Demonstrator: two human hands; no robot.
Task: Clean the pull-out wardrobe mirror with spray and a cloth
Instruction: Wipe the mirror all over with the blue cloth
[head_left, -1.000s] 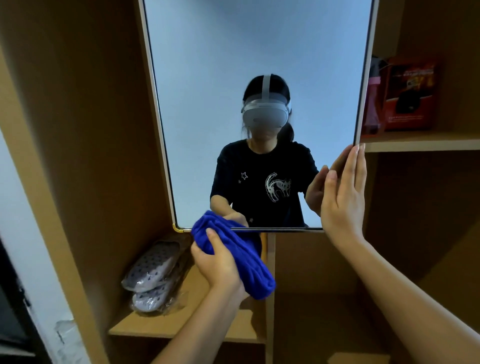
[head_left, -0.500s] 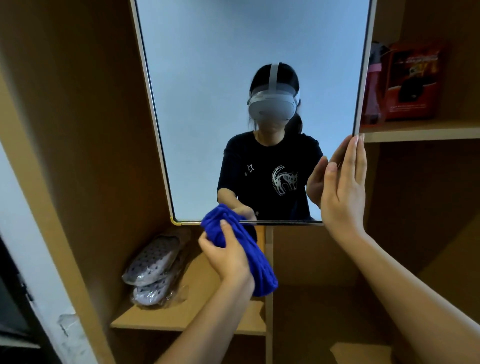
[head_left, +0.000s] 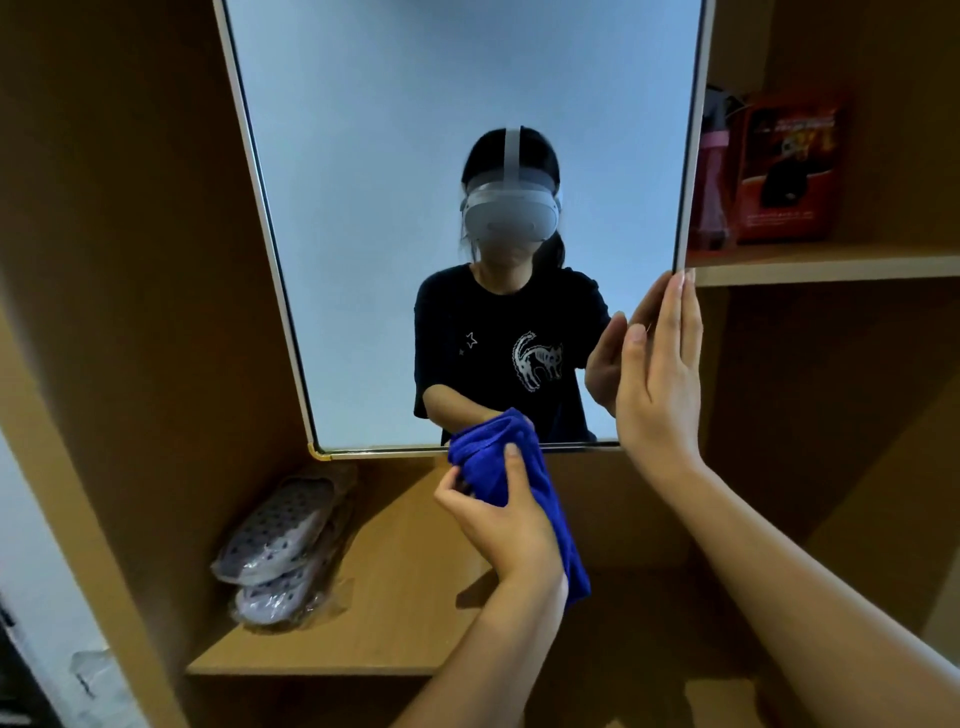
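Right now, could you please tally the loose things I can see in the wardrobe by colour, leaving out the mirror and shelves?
Blue: 1, the cloth gripped by the left hand at the mirror's bottom edge.
Red: 1, the box on the upper right shelf.
Pink: 1, the bottle beside that box.
Pale lilac: 1, the bagged pair of clogs on the lower left shelf.
Total: 4

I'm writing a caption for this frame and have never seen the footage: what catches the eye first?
The tall mirror fills the upper middle, showing a person in a headset. At its bottom edge the left hand grips a bright blue cloth, while the right hand lies flat-fingered along the mirror's right edge. Pale perforated slippers sit on the lower left shelf.
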